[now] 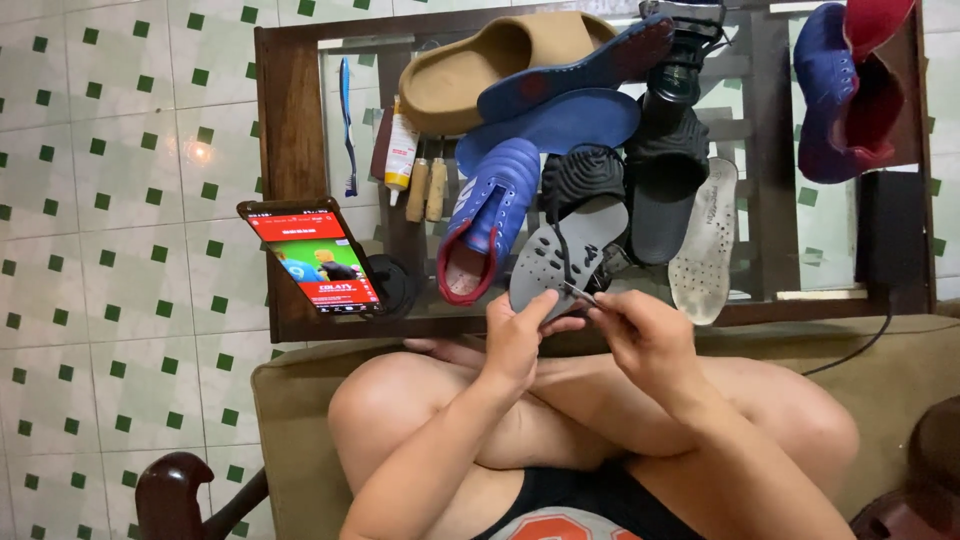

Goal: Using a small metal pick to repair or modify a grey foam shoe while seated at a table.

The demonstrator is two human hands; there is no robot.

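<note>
L hand grips the near edge of a grey shoe sole, fingers curled round it, thumb on top. R hand pinches a thin metal tool, prob a needle or awl, its tip touching the sole's near edge just beside the L thumb. Sole is tilted up off the lap toward the glass table, its perforated underside facing the cam, w/ a black shoe upper attached behind it.

On the table: blue football boot w/ red lining just left of the sole, two blue insoles above it, tan slide at the far edge, black slide to the right, clear studded insole beside that. Another blue shoe sits at the far right. Phone w/ a lit red screen stands on a holder at the table's left corner. Toothbrush, glue tube and wooden-handled tools lie under the glass. Person sits cross-legged on a tan cushion
</note>
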